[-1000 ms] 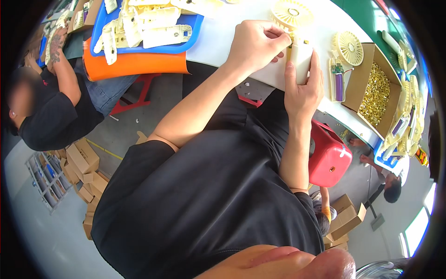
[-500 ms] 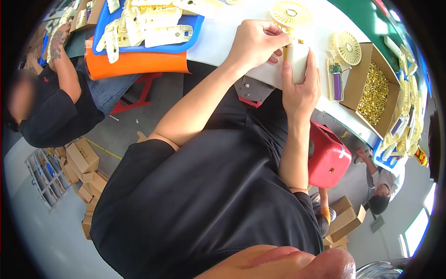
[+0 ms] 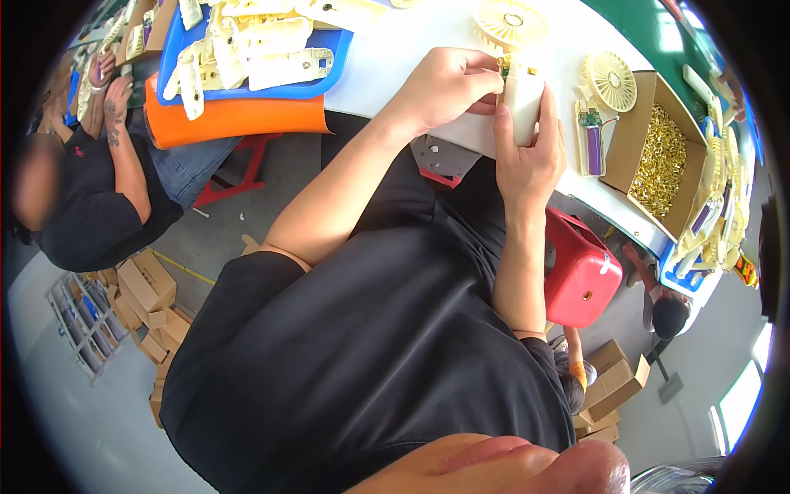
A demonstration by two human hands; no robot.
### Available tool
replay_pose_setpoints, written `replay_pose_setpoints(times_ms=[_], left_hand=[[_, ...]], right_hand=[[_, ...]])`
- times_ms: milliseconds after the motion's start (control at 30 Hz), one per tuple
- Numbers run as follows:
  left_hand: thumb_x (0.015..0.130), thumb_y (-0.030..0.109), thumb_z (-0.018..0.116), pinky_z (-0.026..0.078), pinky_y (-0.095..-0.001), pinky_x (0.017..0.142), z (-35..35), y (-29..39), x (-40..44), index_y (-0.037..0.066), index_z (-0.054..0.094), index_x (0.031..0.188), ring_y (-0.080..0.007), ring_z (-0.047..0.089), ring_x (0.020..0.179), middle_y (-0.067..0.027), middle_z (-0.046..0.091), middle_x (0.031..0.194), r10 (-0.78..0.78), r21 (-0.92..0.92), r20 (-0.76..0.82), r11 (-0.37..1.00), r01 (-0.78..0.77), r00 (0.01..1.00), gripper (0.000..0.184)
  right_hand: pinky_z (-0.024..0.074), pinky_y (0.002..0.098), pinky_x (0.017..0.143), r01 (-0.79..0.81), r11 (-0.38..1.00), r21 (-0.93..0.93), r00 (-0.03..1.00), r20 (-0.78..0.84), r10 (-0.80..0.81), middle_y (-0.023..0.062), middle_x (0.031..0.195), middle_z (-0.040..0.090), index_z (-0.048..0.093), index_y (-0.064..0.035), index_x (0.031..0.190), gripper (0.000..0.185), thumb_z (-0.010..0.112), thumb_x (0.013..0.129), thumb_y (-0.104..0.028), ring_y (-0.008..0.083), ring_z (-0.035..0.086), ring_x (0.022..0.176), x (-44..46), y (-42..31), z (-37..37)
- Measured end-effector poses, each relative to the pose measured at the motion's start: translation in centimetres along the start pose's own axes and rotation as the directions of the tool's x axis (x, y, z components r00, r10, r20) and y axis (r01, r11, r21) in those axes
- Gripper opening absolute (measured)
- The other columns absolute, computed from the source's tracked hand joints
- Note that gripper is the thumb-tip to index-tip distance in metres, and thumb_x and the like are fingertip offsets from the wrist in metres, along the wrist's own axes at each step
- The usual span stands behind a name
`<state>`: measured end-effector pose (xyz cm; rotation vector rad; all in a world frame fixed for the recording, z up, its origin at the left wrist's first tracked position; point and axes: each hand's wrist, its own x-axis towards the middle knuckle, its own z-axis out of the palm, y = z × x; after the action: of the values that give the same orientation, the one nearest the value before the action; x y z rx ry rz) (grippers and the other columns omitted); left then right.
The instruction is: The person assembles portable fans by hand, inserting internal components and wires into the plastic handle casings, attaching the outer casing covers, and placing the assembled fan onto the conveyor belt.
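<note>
A cream handheld fan, with a round slotted head and a pale handle (image 3: 522,103), lies over the white tabletop. My right hand (image 3: 531,165) grips its handle along both sides, thumb on the left and fingers on the right. At the upper left of the handle, my left hand (image 3: 453,89) is closed in a pinch beside the fan's neck. Small gold and green parts show near those fingertips, but what the pinch holds is too small to make out. A second fan half (image 3: 591,140), opened up, shows a purple battery and a green circuit board to the right.
A cardboard box (image 3: 658,169) of small gold-coloured metal pieces stands at the right. A blue tray (image 3: 336,74) of cream shells lies at the left beside an orange sheet (image 3: 239,122). A red stool (image 3: 583,280) is below the table. Other people sit at both sides.
My left hand has shifted slightly down and left, its fingers more tightly gathered at the fan's neck. My right hand keeps its grip. The person at the left has moved their arms.
</note>
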<state>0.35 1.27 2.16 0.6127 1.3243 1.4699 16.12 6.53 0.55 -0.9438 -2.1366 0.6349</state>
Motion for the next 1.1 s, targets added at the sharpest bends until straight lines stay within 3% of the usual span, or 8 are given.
replay_pose_setpoints(times_ms=[167,367,667,967,1100], left_hand=[[0.098,0.003,0.06,0.066,-0.0349,0.085,-0.2,-0.2,0.2,-0.012,0.067,0.121,-0.0241,0.074,0.097,-0.0203,0.072,0.111,-0.035,-0.045,0.019,0.998,0.035,0.999,0.029],[0.103,0.008,0.057,0.063,-0.035,0.09,-0.5,-0.6,0.4,-0.007,0.068,0.125,-0.0212,0.074,0.101,-0.0159,0.073,0.115,-0.047,-0.001,0.045,0.999,0.047,0.998,0.029],[0.103,0.008,0.056,0.063,-0.0348,0.091,-0.8,-0.7,0.4,-0.007,0.066,0.128,-0.0214,0.073,0.103,-0.0155,0.073,0.117,-0.014,-0.017,0.084,1.0,0.016,0.996,0.03],[0.103,0.006,0.054,0.062,-0.0351,0.092,-0.8,-0.6,0.2,-0.008,0.066,0.129,-0.0222,0.073,0.102,-0.0158,0.073,0.116,-0.001,-0.047,0.095,0.999,0.006,0.995,0.032],[0.103,0.012,0.059,0.062,-0.0328,0.089,-0.7,-0.4,0.1,-0.006,0.067,0.128,-0.0185,0.073,0.099,-0.0137,0.074,0.113,0.002,-0.051,0.089,0.999,0.002,0.996,0.032]], right_hand=[[0.0552,0.0433,0.087,-0.029,0.996,-0.081,1.0,-0.011,0.028,0.0223,0.111,0.073,0.056,0.0087,0.137,0.064,0.079,0.086,-0.022,0.036,0.069,0.101,0.0,-1.2,-0.2],[0.0557,0.0424,0.089,-0.033,0.99,-0.135,0.998,-0.053,0.026,0.0216,0.11,0.073,0.058,0.0088,0.137,0.064,0.08,0.086,-0.024,0.0352,0.069,0.107,0.1,-1.7,-0.1],[0.055,0.0428,0.091,-0.051,0.981,-0.187,0.998,0.017,0.055,0.0219,0.112,0.073,0.056,0.0065,0.141,0.065,0.078,0.089,-0.026,0.0351,0.067,0.111,-0.2,-1.5,0.0],[0.0537,0.0435,0.092,-0.081,0.974,-0.214,0.995,0.033,0.09,0.0214,0.11,0.073,0.055,0.0064,0.142,0.065,0.076,0.091,-0.029,0.0349,0.065,0.109,-0.2,-1.5,0.3],[0.0527,0.0443,0.088,-0.023,0.976,-0.215,0.999,0.028,0.03,0.02,0.108,0.071,0.054,0.0061,0.143,0.065,0.076,0.091,-0.027,0.036,0.064,0.102,-0.1,-1.4,0.4]])
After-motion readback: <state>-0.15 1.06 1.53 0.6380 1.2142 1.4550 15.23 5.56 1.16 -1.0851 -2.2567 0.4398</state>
